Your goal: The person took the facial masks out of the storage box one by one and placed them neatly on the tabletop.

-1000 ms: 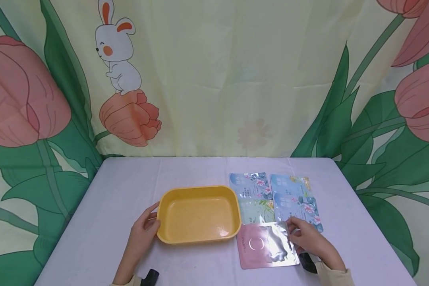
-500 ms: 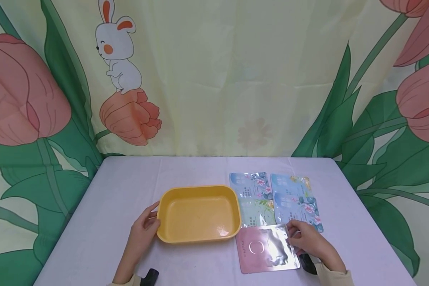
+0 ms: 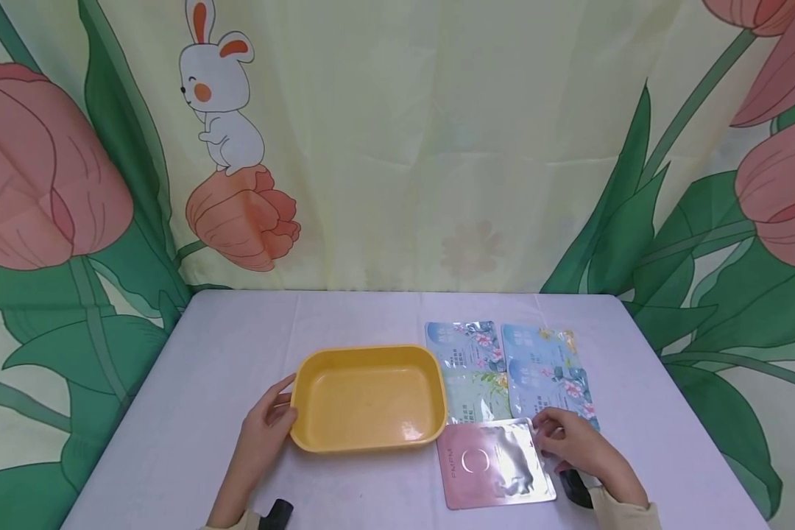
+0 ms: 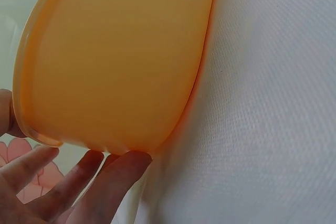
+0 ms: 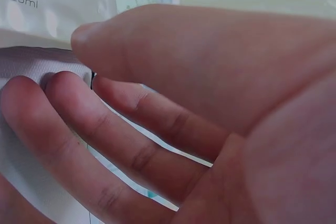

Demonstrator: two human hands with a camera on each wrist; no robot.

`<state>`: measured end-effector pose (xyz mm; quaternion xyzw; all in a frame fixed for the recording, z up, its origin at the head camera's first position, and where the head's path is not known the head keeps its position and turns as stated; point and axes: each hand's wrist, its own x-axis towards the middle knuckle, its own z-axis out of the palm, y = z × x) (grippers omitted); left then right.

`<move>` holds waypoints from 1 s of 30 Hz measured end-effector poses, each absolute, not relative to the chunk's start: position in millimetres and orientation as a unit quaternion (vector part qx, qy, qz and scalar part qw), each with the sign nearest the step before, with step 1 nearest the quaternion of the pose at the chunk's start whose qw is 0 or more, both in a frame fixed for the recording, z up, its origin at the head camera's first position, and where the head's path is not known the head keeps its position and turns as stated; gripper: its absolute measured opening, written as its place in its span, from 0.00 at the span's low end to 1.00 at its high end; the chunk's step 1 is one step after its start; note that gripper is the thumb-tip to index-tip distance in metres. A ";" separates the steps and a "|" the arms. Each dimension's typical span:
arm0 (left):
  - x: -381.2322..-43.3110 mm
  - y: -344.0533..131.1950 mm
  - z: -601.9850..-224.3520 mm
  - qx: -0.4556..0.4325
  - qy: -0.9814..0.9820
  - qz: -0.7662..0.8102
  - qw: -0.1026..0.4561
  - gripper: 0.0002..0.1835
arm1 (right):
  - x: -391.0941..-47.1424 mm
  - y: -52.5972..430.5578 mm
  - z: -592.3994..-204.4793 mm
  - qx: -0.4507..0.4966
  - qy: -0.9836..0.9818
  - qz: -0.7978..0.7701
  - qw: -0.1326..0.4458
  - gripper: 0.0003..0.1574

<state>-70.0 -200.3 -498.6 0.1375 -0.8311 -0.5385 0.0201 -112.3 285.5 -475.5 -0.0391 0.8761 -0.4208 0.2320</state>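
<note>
My left hand [image 3: 265,423] rests with its fingertips against the outer left end of a yellow plastic tray [image 3: 371,401]. In the left wrist view, the fingers [image 4: 113,184] touch the tray's end wall [image 4: 115,77], and none reaches inside. A pink and silver sheet mask packet [image 3: 486,464] lies flat to the right of the tray's front corner. My right hand [image 3: 579,442] is at that packet's right edge, fingers loosely bent. The right wrist view shows the thumb [image 5: 157,40] apart from the fingers, its tip right by the packet marked 23ml [image 5: 52,3].
Several blue and green flowered sheet mask packets [image 3: 550,368] lie in two overlapping columns behind the pink one. A white cloth [image 3: 238,331] covers the table. Behind its far edge hangs a curtain [image 3: 404,147] printed with tulips and a rabbit.
The pink packet has come slightly toward me, showing more of the green packet behind it. My right hand has since shifted a little right, off its edge. The left hand and tray stay put.
</note>
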 end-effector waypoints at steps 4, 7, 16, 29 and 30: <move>-70.2 -200.3 -496.8 0.136 -0.834 -0.535 0.020 0.28 | -113.6 286.1 -474.8 -0.044 0.873 -0.424 0.235 0.16; -69.8 -200.3 -495.3 0.138 -0.832 -0.538 0.017 0.28 | -114.5 287.5 -474.3 -0.058 0.872 -0.426 0.235 0.15; -66.5 -201.0 -491.8 0.147 -0.828 -0.541 0.006 0.26 | -118.8 287.4 -468.1 -0.085 0.892 -0.399 0.197 0.13; -63.5 -202.8 -489.8 0.124 -0.849 -0.512 0.050 0.24 | -122.1 272.3 -452.3 -0.089 0.908 -0.383 0.146 0.12; -63.9 -202.5 -489.0 0.123 -0.850 -0.509 0.054 0.24 | -122.5 270.7 -450.6 -0.094 0.910 -0.379 0.136 0.12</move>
